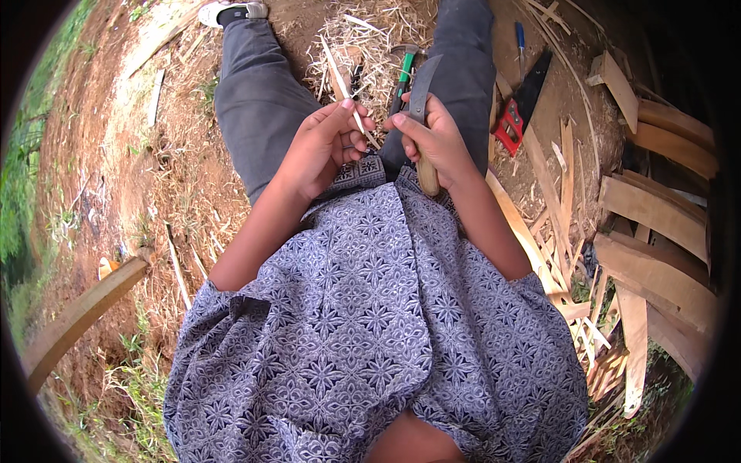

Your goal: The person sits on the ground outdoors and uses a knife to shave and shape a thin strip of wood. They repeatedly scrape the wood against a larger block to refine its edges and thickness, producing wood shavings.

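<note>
My left hand is closed around a thin, pale whittled stick, thumb on top. The stick slants from the upper left down to the right, its tapered lower end poking out past the fingers. In my right hand is a knife, its wooden handle running down through the palm. The broad grey knife blade points up and away over my right thigh. Both hands are close together above my lap, and the blade is apart from the stick.
Wood shavings pile between my legs beside a green-handled hammer. Right of my leg lie a red-handled saw, a blue-handled tool and wood strips. Curved timber pieces stack far right; a beam juts in at left.
</note>
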`<state>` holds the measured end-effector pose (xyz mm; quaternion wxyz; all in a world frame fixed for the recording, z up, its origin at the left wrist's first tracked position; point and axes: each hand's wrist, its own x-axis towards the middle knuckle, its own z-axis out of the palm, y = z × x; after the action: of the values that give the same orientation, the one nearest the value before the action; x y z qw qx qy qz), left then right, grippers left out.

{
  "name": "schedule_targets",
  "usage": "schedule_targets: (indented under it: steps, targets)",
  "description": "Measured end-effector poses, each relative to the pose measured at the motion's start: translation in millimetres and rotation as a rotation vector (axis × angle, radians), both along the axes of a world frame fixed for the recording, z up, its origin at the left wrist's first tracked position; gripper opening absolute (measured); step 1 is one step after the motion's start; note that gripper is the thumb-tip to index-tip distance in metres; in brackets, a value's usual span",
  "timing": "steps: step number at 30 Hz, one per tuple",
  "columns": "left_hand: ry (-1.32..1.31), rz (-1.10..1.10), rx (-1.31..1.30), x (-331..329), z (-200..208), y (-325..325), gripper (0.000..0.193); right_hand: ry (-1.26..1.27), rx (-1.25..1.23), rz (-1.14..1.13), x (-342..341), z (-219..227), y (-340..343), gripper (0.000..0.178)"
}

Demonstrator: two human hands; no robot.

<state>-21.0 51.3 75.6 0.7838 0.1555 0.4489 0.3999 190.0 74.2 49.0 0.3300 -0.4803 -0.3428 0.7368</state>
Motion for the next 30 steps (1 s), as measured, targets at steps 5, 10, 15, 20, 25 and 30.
schedule_targets:
  steps: [5, 10, 15, 20, 25, 30]
  targets:
    - [-0.042, -0.019, 0.007, -5.2, -2.5, 0.3, 0.026, 0.010, -0.113, -0.034, 8.6, -36.0, -1.3, 0.051]
    - [-0.085, 0.026, -0.009, -8.5, -2.5, 0.8, 0.028, 0.029, -0.140, 0.004, 7.9, -34.7, -1.1, 0.054]
    - [-0.060, 0.012, 0.007, -8.4, 5.6, 2.3, 0.025, -0.007, -0.135, 0.046, 6.3, -34.9, -1.1, 0.055]
    - [-0.071, 0.014, 0.004, -9.2, 10.5, 3.9, 0.024, 0.004, -0.113, 0.057, 5.4, -35.1, -1.1, 0.055]
    - [-0.070, 0.012, 0.000, -9.9, 13.6, 4.5, 0.024, 0.011, -0.138, 0.067, 4.9, -34.4, -0.4, 0.053]
    - [-0.063, 0.027, -0.019, -10.8, 13.4, 4.5, 0.024, 0.042, -0.131, 0.036, 4.3, -33.2, -0.7, 0.037]
